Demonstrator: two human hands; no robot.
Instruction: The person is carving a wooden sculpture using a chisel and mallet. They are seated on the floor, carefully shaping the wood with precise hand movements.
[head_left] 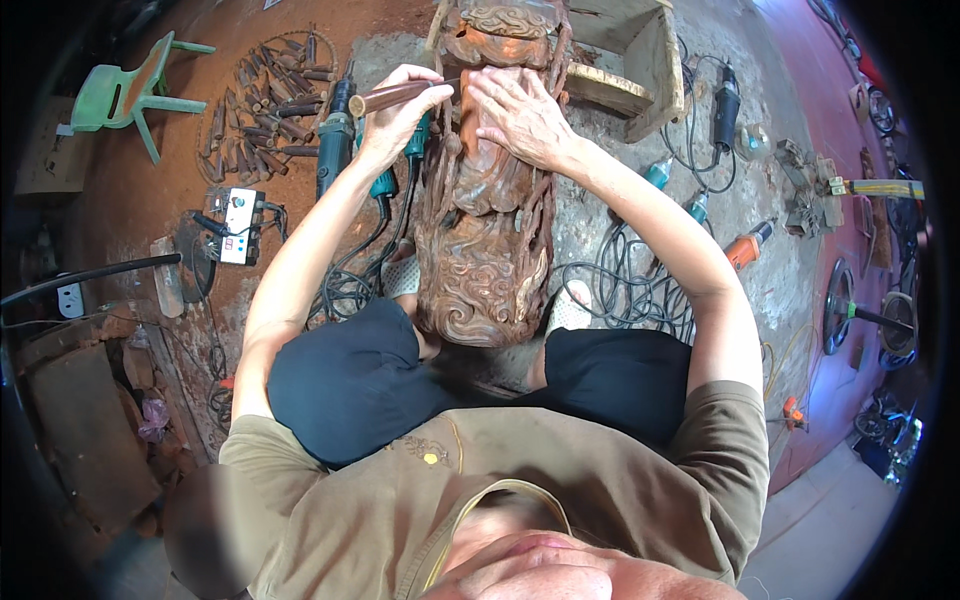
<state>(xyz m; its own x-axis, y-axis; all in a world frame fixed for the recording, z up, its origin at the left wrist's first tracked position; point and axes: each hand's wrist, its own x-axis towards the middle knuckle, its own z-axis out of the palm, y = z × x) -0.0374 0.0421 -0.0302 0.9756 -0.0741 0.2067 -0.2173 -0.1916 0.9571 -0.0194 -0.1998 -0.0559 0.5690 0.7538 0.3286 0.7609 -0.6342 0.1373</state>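
A large reddish-brown wood carving (485,285) with swirling relief lies lengthwise between my knees and stretches away from me. My left hand (398,125) is closed around a carving chisel (385,97) at the carving's far left side. Its round wooden handle points left and its thin blade points right, toward the wood. My right hand (522,118) lies on the carving's smooth orange-brown part, fingers stretched out, with the fingertips close to the blade. Whether they touch the blade's tip is hard to make out.
Many wooden-handled chisels (270,110) lie heaped at the far left, near a green plastic chair (130,90). Teal power tools (335,140) with tangled black cords (625,275) flank the carving. A white control box (238,225) stands left, a wooden frame (650,75) far right, an orange tool (745,250) right.
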